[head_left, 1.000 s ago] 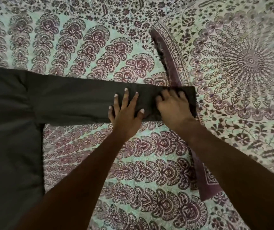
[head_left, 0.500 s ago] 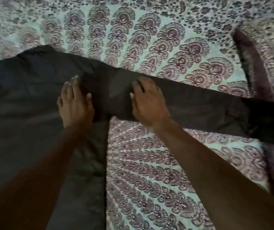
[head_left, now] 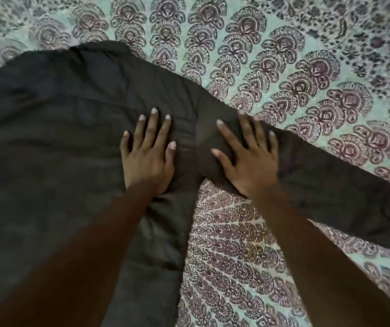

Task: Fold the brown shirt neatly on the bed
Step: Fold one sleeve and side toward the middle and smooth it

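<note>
The dark brown shirt (head_left: pixel 47 149) lies flat on the bed, its body filling the left half of the view. One long sleeve (head_left: pixel 342 192) stretches out to the right edge. My left hand (head_left: pixel 148 153) rests palm down, fingers spread, on the shirt body near the armpit seam. My right hand (head_left: pixel 248 156) presses flat on the top of the sleeve where it joins the shoulder. Neither hand holds any cloth.
The bed is covered by a pale green bedspread (head_left: pixel 272 55) with a maroon paisley print. It shows above the shirt and below the sleeve (head_left: pixel 236 267). The shirt's left part runs out of view.
Both hands have slid left along the sleeve from its cuff end to the shoulder and body. The view has followed them left, and the fingers are now spread flatter.
</note>
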`<state>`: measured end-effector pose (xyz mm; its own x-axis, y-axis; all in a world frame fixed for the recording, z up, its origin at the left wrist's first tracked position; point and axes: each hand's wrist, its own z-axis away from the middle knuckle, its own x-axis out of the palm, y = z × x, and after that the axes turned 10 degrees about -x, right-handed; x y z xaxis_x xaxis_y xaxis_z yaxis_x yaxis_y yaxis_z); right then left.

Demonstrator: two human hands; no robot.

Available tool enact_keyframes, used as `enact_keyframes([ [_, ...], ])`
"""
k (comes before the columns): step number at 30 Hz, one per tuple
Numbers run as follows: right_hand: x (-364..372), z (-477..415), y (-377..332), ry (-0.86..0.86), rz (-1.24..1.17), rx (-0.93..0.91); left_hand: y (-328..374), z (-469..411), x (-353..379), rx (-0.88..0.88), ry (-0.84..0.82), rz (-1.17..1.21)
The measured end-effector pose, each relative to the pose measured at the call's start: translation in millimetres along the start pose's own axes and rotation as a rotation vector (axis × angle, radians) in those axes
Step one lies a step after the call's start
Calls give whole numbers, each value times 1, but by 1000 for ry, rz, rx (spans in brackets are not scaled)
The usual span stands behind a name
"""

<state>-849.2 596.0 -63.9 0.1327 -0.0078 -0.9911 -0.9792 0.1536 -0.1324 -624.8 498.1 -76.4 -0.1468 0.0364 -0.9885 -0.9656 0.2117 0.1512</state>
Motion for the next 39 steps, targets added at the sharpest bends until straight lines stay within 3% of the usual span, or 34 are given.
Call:
enact_keyframes([
  [5,-21,49,61,-73,-6,357,0,0,-1,-8,-20,-11],
  [8,-22,29,42,27,-63,574,0,-1,0,-3,-19,-14],
  [11,-17,-21,-16,133,-87,426,1,-2,0,-6,-32,-11],
  [14,1,-41,-55,24,-137,119,2,-1,0,-6,-28,-18],
  [16,8,-27,-43,-37,-96,45,1,-2,-1,2,-25,-16],
  [23,-20,85,90,-67,5,226,-1,-5,-3,35,-93,-2],
  [27,-21,91,104,-90,-18,316,17,3,-8,9,-122,68],
  [30,-20,78,89,-77,-18,233,61,25,-12,194,-111,167],
  [32,-18,79,85,-79,-51,165,105,45,-9,394,-197,273],
  [34,-16,86,90,-87,-69,144,148,66,-2,481,-324,325],
  [36,-18,100,107,-91,-58,154,180,81,7,414,-413,248],
  [39,-26,132,141,-88,-19,174,194,89,18,367,-367,28],
])
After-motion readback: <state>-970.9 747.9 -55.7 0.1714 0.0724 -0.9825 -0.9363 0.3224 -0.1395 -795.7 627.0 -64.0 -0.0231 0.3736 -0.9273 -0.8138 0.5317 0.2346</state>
